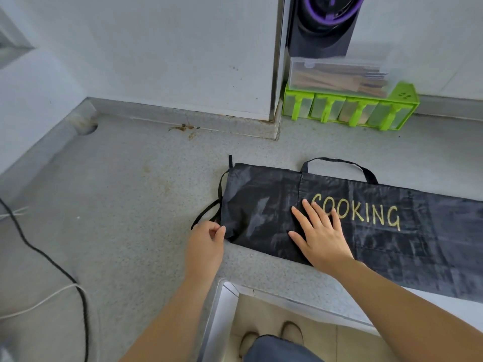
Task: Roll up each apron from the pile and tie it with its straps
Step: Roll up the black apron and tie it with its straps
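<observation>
A black apron, folded into a long band with "COOKING" in yellow letters, lies flat on the grey speckled countertop, and its far end is cut off by the frame's right edge. The right hand presses flat on it with fingers spread, overlapping the "C". The left hand pinches its near left corner, though whether the thin waist ties are also in that pinch is unclear.
</observation>
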